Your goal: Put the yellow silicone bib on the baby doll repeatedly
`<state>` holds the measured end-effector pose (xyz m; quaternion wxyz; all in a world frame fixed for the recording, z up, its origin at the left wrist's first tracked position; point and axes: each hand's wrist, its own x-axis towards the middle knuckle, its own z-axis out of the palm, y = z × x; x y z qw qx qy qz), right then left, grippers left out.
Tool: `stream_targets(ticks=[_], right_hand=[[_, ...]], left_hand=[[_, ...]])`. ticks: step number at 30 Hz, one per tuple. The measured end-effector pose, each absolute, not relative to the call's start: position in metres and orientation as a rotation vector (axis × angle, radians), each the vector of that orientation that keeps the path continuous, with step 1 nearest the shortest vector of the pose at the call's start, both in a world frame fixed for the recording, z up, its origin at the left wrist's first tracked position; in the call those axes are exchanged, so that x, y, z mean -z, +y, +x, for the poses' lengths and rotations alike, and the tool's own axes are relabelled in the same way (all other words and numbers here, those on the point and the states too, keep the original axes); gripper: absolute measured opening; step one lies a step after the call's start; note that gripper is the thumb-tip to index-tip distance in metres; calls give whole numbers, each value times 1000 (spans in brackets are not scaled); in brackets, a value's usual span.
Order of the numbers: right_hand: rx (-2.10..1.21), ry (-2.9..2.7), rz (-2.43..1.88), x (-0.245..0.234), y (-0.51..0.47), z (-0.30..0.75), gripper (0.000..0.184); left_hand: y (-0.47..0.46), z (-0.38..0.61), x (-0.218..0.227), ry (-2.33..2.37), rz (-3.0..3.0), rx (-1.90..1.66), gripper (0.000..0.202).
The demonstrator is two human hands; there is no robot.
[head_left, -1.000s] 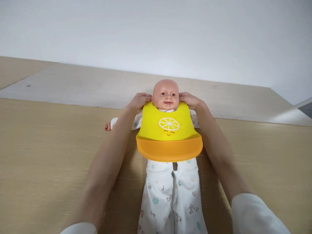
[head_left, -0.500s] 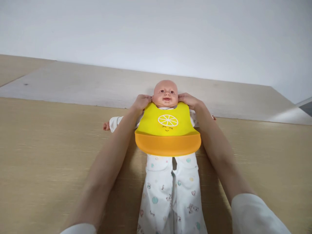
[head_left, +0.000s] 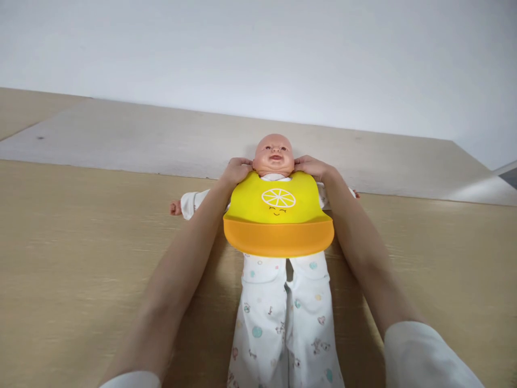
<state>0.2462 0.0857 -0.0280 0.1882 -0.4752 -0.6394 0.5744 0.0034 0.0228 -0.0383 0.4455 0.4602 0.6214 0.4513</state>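
Observation:
A baby doll (head_left: 274, 153) lies on its back with its arms spread, dressed in white clothes (head_left: 262, 307) with small printed figures. Over its chest is a yellow bib (head_left: 252, 200) with a white citrus-slice print and an orange catch pocket (head_left: 278, 240) at the bottom. My left hand (head_left: 238, 170) is closed on the bib's neck end at the left of the doll's neck. Opposite it, at the right of the neck, my right hand (head_left: 314, 166) grips the other neck end. Some fingertips and the ends of the bib's straps are hidden behind the neck.
The doll lies on a light wood surface (head_left: 89, 242). Beyond its head runs a paler grey strip (head_left: 169, 137), which meets a white wall (head_left: 258, 59). A dark patch (head_left: 509, 177) shows at the far right edge.
The doll's head has tipped back slightly, baring more of its chin. The bib's upper part has spread a little wider at the shoulders. Both hands stay beside the neck.

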Motion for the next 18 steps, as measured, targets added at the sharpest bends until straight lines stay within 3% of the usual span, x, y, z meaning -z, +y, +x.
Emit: stream_targets(ticks=[7,14,18], right_hand=[[-1607,-1845,-1331,30,85,248,31],[-1482,-1841,-1352,10,64,256,19],[-1524,-1730,-1191,7,41,273,33]], left_hand=[[22,4,37,1513,1142,-1074,10],[1,4,32,1460,1102,-1278,23],[-17,-1,28,1556,1255,-1307,25]])
